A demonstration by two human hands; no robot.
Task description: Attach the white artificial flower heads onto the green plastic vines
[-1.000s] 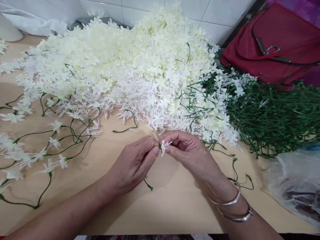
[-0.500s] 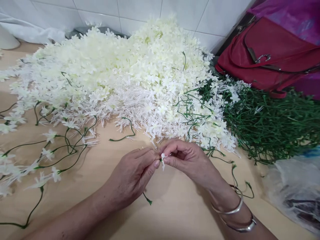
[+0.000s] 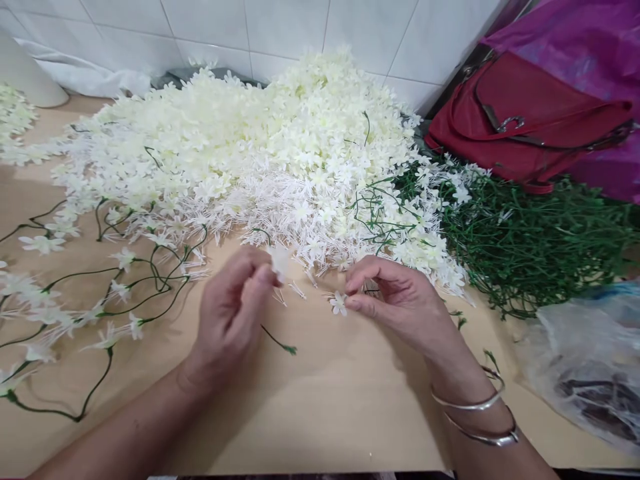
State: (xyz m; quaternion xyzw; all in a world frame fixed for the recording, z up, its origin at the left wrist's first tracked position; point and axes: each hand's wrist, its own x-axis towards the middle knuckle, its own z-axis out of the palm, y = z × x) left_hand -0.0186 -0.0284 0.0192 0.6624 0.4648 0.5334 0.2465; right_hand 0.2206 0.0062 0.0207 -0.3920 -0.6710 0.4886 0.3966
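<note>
My left hand (image 3: 239,303) is closed in a pinch round a green artificial stem (image 3: 276,340), whose tip pokes out below the fingers. A blurred white blossom (image 3: 280,261) shows at its fingertips. Opposite, my right hand (image 3: 393,293) pinches a small white artificial flower (image 3: 339,304) between thumb and forefinger; two metal bangles circle that wrist. The hands are apart, just in front of a large heap of white artificial flowers (image 3: 300,147). A few loose white stamens (image 3: 297,289) lie on the table between them.
Green stems bearing white flowers (image 3: 120,287) are spread on the left of the table (image 3: 320,413). To the right lie a pile of green stems (image 3: 540,240), a red handbag (image 3: 530,127) and a clear plastic bag (image 3: 565,347). A tiled wall (image 3: 285,27) stands behind.
My hands have moved apart from where they met. The left has drawn back leftward with the green stem; the right now holds a separate white flower. The view has shifted slightly.
</note>
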